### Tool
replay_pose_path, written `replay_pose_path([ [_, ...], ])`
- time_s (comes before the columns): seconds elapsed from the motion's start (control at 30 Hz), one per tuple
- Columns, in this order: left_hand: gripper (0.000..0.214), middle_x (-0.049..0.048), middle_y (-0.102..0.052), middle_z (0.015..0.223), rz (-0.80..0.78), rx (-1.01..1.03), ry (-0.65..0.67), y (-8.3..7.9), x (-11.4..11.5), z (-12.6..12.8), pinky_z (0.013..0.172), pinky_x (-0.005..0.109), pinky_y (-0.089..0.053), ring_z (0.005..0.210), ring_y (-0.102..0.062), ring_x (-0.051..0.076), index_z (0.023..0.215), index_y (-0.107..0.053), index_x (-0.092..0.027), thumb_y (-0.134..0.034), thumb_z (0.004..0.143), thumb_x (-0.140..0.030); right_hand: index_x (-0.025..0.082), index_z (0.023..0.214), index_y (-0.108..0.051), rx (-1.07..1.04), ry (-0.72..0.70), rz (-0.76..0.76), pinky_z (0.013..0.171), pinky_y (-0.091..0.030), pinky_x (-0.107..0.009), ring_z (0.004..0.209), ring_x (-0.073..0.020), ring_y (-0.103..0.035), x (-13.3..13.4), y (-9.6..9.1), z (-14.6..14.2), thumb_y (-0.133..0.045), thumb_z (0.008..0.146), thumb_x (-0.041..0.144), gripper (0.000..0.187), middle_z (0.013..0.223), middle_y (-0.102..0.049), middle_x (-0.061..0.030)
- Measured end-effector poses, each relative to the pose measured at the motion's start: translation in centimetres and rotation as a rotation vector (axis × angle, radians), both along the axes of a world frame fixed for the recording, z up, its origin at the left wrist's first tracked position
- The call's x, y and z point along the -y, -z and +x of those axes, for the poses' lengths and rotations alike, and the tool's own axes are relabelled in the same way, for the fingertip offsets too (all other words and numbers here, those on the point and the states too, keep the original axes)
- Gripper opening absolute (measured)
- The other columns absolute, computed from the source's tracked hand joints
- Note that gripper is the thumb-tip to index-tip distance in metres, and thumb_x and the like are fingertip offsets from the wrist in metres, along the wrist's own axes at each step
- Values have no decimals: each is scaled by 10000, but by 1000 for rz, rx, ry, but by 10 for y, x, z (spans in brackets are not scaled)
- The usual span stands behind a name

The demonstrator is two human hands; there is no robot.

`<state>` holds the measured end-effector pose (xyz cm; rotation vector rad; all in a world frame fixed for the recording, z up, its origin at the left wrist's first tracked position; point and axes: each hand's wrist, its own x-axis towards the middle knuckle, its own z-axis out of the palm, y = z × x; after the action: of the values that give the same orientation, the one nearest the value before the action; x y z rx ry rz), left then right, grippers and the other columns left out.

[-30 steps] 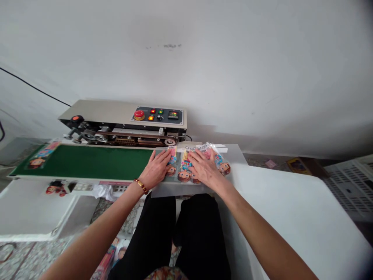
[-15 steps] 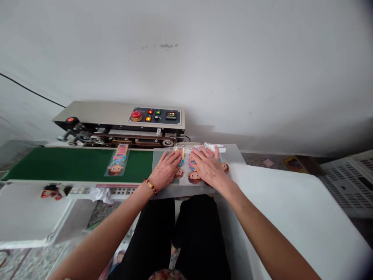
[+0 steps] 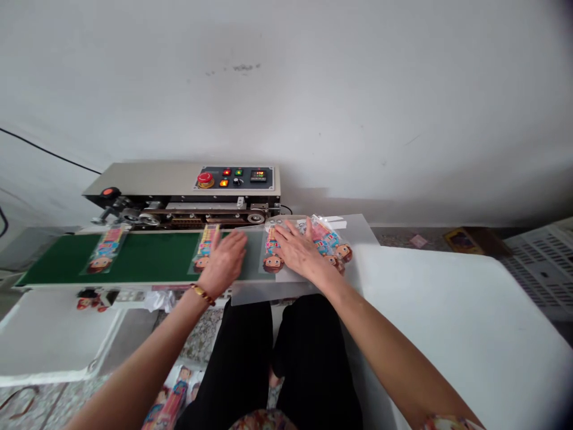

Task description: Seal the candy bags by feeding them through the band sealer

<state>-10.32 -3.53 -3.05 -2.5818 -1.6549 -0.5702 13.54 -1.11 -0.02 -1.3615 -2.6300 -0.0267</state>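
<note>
My left hand (image 3: pixel 224 263) lies flat with fingers stretched over the green conveyor belt (image 3: pixel 147 258), beside a cartoon-printed packet (image 3: pixel 204 248) riding under the sealer. My right hand (image 3: pixel 299 252) rests open on a small pile of the same packets (image 3: pixel 329 243) on the clear feed plate (image 3: pixel 358 230), its fingers next to one packet (image 3: pixel 271 254) lying between both hands. Another packet (image 3: pixel 104 254) lies far left on the belt. The band sealer machine (image 3: pixel 188 191) with red button and lit controls stands behind the belt.
A white table (image 3: pixel 447 310) spreads to the right, a white tray (image 3: pixel 45 334) sits lower left. A white crate (image 3: pixel 537 263) is at far right. More packets (image 3: pixel 172 397) lie on the floor by my black-trousered legs. A black cable (image 3: pixel 45 152) runs along the wall.
My left hand slid left onto the belt, sending a packet into the sealer. The earlier packet travelled further left. My right hand moved one more packet leftward from the pile.
</note>
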Motion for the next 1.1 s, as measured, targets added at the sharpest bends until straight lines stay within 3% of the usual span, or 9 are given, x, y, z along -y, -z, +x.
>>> replay_pose_path([
  [0.1,462,127,-520,1532,-53,-6,176,0,-5,48,1250,506,-258,1480,-404,249,1451,-522,-153,-371,1020,-223,222,1420,-545,-1,31,1,1184,-45,-743,1446,-314,-353,3,-4,15,-400,1073,230,376,1506,-506,-103],
  [0.2,501,139,-478,1563,-96,-21,165,5,-9,65,1247,539,-245,1487,-390,271,1493,-476,-140,-397,1005,-224,220,1378,-585,44,119,11,1163,-21,-773,1453,-340,-337,6,-6,42,-419,1065,220,353,1504,-508,-108],
  [0.37,492,143,-484,1558,-101,3,36,13,-5,15,1241,565,-228,1479,-405,276,1482,-495,-165,-395,1009,-257,221,1371,-590,102,115,32,1151,3,-793,1451,-366,-323,9,1,62,-444,1069,255,337,1509,-501,-104],
  [0.53,441,137,-572,1481,-59,5,-136,8,1,-28,1213,670,-170,1435,-460,329,1396,-585,-202,-394,1001,-248,191,1313,-620,36,150,31,1161,-46,-780,1425,-365,-353,5,7,13,-533,1053,304,296,1442,-541,-155],
  [0.6,414,146,-621,1422,-9,20,-172,4,5,-18,1211,675,-176,1403,-497,337,1337,-628,-184,-391,1000,-229,176,1274,-639,-17,208,35,1154,-43,-783,1411,-371,-371,3,8,-6,-550,1050,329,285,1396,-563,-180],
  [0.67,392,142,-652,1381,1,47,-92,0,9,8,1229,617,-218,1372,-536,300,1301,-643,-173,-393,1002,-211,182,1288,-630,-68,253,29,1146,-60,-786,1394,-367,-395,1,8,-12,-530,1061,337,293,1396,-559,-184],
  [0.87,450,138,-520,1529,-43,79,167,-2,4,98,1247,515,-277,1466,-425,255,1441,-526,-143,-420,1008,-208,231,1331,-614,-85,303,36,1149,-45,-774,1382,-337,-422,12,2,29,-388,1081,219,338,1443,-558,-129],
  [0.97,489,145,-467,1569,-61,14,231,1,-1,100,1263,554,-217,1489,-390,263,1481,-479,-122,-415,999,-174,214,1332,-618,-41,250,72,1157,-13,-762,1403,-337,-395,21,6,48,-384,1077,231,347,1457,-551,-127],
  [1.1,505,154,-471,1564,-60,-22,129,4,3,70,1265,592,-170,1476,-411,277,1502,-463,-135,-398,1003,-177,216,1384,-588,14,154,58,1166,-16,-753,1423,-335,-368,26,14,46,-395,1074,235,365,1489,-525,-109],
])
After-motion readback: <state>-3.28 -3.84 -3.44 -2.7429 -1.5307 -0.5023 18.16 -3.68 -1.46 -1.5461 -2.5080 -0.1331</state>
